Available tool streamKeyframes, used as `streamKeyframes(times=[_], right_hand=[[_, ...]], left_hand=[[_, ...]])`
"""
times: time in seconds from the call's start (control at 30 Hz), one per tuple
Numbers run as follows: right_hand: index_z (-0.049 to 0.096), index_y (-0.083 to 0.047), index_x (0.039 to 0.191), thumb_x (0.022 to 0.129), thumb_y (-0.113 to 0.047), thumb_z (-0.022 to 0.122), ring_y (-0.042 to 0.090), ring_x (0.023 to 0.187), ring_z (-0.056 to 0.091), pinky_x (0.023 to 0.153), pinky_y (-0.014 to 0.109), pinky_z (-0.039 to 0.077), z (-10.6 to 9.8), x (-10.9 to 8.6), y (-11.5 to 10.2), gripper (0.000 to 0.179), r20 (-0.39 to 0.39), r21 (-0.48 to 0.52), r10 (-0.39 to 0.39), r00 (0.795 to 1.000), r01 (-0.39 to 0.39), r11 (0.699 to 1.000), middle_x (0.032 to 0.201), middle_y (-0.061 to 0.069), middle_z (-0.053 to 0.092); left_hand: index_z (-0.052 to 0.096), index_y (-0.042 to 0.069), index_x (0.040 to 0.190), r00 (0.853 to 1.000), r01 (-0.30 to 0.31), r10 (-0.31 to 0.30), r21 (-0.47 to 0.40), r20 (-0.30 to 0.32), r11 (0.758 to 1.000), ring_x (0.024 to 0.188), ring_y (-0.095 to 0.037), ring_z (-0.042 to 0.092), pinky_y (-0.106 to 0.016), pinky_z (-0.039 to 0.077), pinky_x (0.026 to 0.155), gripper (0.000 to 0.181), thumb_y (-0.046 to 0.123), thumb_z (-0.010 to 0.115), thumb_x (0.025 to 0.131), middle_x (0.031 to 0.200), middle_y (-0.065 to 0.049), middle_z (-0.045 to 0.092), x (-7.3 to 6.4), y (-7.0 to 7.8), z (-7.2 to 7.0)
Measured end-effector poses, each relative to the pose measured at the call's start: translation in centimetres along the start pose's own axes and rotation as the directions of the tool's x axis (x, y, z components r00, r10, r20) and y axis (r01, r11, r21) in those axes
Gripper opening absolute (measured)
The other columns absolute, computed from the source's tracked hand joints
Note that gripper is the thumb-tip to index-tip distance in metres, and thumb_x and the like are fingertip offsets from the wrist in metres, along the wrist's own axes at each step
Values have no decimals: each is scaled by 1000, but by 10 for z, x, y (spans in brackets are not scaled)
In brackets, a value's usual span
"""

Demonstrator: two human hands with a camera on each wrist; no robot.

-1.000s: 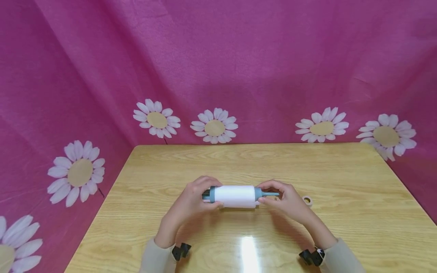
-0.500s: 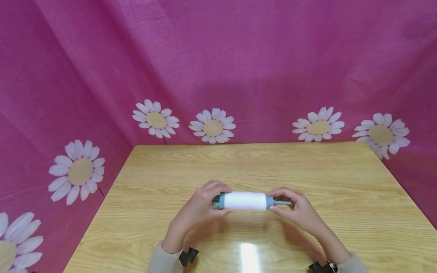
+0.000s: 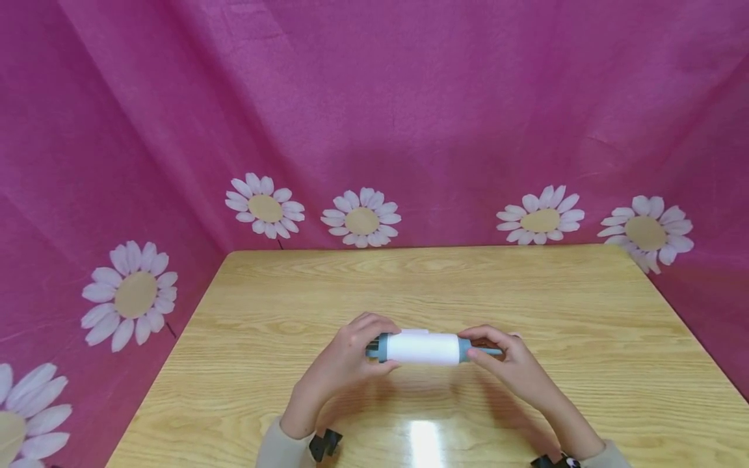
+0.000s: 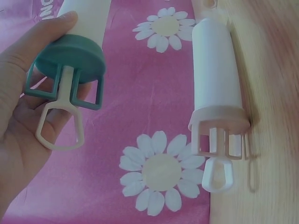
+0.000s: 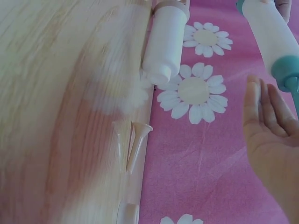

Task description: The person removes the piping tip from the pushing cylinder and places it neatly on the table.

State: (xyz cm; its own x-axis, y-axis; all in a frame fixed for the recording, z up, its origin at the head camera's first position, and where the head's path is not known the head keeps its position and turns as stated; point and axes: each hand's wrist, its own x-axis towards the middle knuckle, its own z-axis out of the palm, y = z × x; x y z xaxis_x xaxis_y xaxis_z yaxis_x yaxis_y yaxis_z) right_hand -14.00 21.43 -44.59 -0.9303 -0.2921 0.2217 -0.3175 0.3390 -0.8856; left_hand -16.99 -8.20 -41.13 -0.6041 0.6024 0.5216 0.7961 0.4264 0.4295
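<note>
Syringe (image 3: 422,348) lies left-right between both hands: left hand (image 3: 345,361) grips the plunger end, right hand (image 3: 512,365) pinches the nozzle.

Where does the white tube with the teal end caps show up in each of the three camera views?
Head: the white tube with teal end caps lies level at lower centre, between the left hand and right hand.
Left wrist: upper left, its teal cap and plunger loop in the fingers.
Right wrist: upper right corner.
Shared landmark: the white daisies on pink cloth.
</note>
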Motion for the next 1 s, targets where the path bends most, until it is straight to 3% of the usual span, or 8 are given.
streamKeyframes(times=[0.13, 0.37, 0.47, 0.63, 0.77, 0.87, 0.93, 1.0], right_hand=[[64, -10, 121, 98, -15, 59, 1, 103, 61, 81, 24, 58, 1, 2, -3, 24, 12, 5, 27, 1000, -27, 1000, 118, 10, 68], [66, -6, 116, 95, -11, 63, 3, 92, 68, 76, 24, 59, 2, 3, -3, 22, 1, 35, 10, 1000, -10, 999, 107, -12, 70], [67, -6, 114, 94, -11, 63, 3, 88, 68, 73, 24, 59, 3, 3, -1, 21, -12, 23, -2, 1000, 2, 1000, 104, -11, 71], [67, -5, 112, 90, -3, 66, 0, 86, 68, 69, 22, 60, 7, 4, 1, 22, -59, -35, -126, 990, 124, 992, 99, 2, 75], [68, -7, 111, 81, 3, 73, -3, 89, 66, 68, 17, 57, 11, 4, 3, 32, -104, -138, -281, 954, 266, 954, 100, 5, 73], [69, -13, 111, 73, 3, 80, -6, 91, 64, 72, 13, 48, 12, 4, 4, 42, -131, -234, -365, 922, 329, 915, 102, 1, 72], [68, -15, 113, 70, 2, 82, -6, 93, 63, 75, 12, 47, 12, 4, 5, 48, -133, -272, -397, 908, 352, 896, 104, 0, 71], [66, -13, 118, 70, 2, 82, -5, 101, 63, 85, 12, 49, 12, 3, 7, 53, -115, -238, -383, 917, 349, 906, 112, 0, 68]], left_hand=[[66, 7, 108, 1000, -1, 1, 19, 0, 1000, 100, -16, 63, -24, 58, 83, 42, 17, 87, 72, 107, -4, 68, 0, 0, -1], [67, 7, 108, 1000, -2, 2, 32, 1, 999, 100, -16, 63, -24, 59, 82, 42, 17, 87, 72, 107, -4, 69, 0, 0, -2], [67, 7, 107, 1000, 2, -2, 30, 2, 1000, 99, -16, 63, -25, 59, 82, 42, 17, 88, 72, 107, -4, 69, 1, -1, -2], [67, 7, 107, 1000, 11, -11, 11, 14, 1000, 99, -16, 65, -25, 59, 82, 42, 18, 88, 72, 107, -5, 70, 1, -4, -1], [68, 7, 107, 999, 30, -30, -7, 29, 1000, 97, -16, 67, -24, 59, 81, 42, 19, 88, 72, 107, -6, 71, 1, -8, 0], [69, 7, 107, 998, 53, -52, -21, 42, 998, 97, -16, 67, -24, 59, 80, 41, 19, 87, 73, 108, -6, 71, 0, -10, 1], [68, 7, 107, 997, 65, -64, -27, 48, 997, 98, -16, 67, -24, 59, 80, 41, 20, 87, 73, 108, -6, 71, 0, -10, 1], [68, 8, 107, 996, 74, -73, -26, 53, 997, 98, -16, 67, -25, 59, 81, 41, 20, 87, 73, 109, -6, 71, 0, -10, 1]])
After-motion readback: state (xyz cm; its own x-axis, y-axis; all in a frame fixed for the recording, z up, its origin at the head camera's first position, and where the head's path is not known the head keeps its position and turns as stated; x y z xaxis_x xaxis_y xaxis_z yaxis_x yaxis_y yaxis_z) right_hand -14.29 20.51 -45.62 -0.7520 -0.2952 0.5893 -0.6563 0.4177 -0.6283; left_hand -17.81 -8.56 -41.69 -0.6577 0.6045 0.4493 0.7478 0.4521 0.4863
